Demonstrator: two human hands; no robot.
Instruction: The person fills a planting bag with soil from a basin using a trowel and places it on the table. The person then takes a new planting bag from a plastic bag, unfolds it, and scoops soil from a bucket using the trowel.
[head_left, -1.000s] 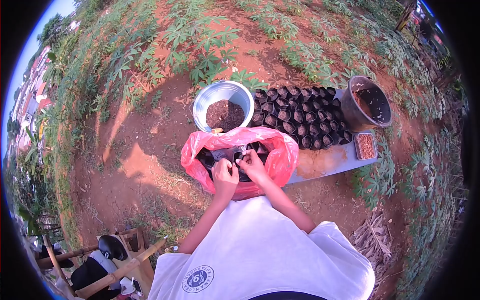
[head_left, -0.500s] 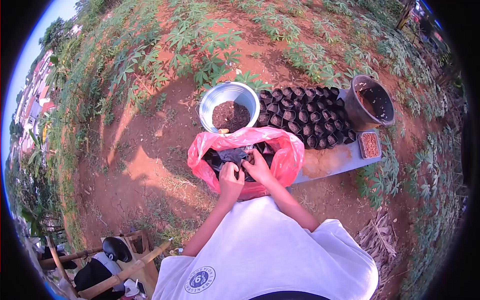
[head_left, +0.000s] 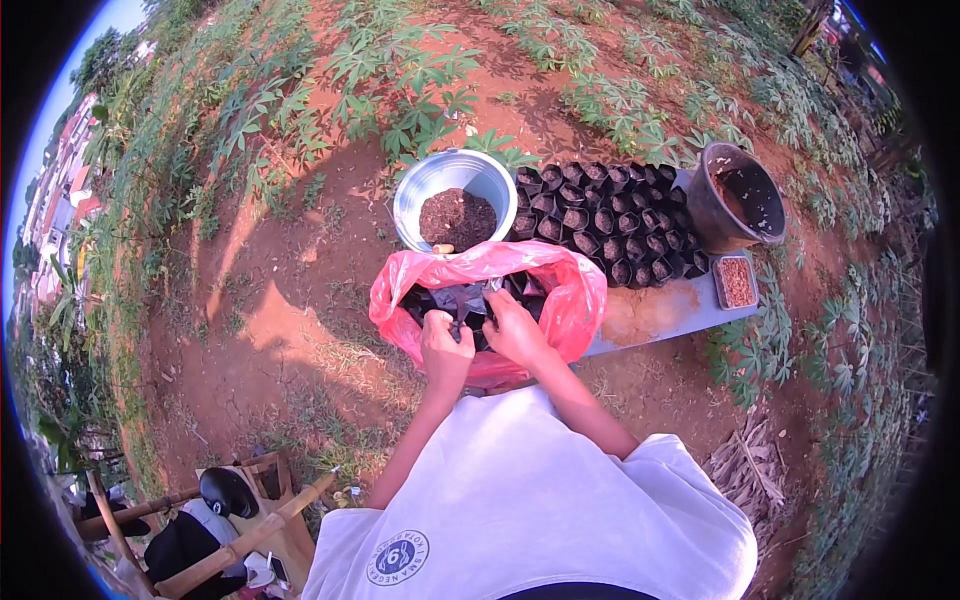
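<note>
A red plastic bag [head_left: 585, 295] stands wide at the mouth in front of me, with several black plastic planting bags inside. Over its opening, my left hand [head_left: 446, 345] and my right hand [head_left: 516, 328] both pinch a flattened black planting bag [head_left: 462, 298]. The left fingers are curled at its near left edge, and the right thumb and fingers grip its right side. Part of it is hidden behind my fingers. Just beyond the red bag sits a pale blue-white bucket [head_left: 408, 205] with dark soil [head_left: 458, 218] in it.
Rows of soil-filled black planting bags [head_left: 605, 222] stand on a grey board [head_left: 650, 318] to the right. A dark bucket [head_left: 718, 215] and a clear tub of reddish-brown bits [head_left: 736, 282] are at its far end. Bamboo poles [head_left: 250, 540] lie lower left.
My left hand has shifted slightly left, so the hands are a little farther apart on the black planting bag. The whole view has tilted slightly.
</note>
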